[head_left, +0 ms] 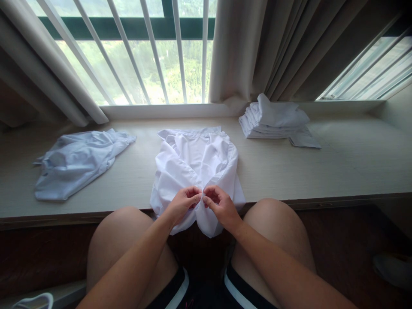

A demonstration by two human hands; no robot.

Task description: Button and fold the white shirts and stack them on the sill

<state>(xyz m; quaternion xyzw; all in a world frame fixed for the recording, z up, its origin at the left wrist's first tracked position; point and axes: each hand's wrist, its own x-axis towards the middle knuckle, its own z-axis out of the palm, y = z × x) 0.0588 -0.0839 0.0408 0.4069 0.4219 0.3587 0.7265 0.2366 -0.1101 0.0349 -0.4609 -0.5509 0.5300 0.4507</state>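
Note:
A white garment point(214, 165), which looks like a shirt, lies spread in front of me, its lower part hanging over the ledge's front edge. My left hand point(186, 201) pinches one front edge of the cloth between thumb and fingers. Right beside it, my right hand point(220, 205) pinches the facing edge, so the two edges meet between my fingertips. Whether a button sits there is too small to tell. Above the hands the garment's fronts part in a V shape.
On the pale ledge point(289, 176), a crumpled white garment point(82, 161) lies at the left and a stack of folded white cloth point(273, 118) at the back right. A barred window point(135, 60) and grey curtains point(240, 51) stand behind. My knees point(273, 223) touch near the front edge.

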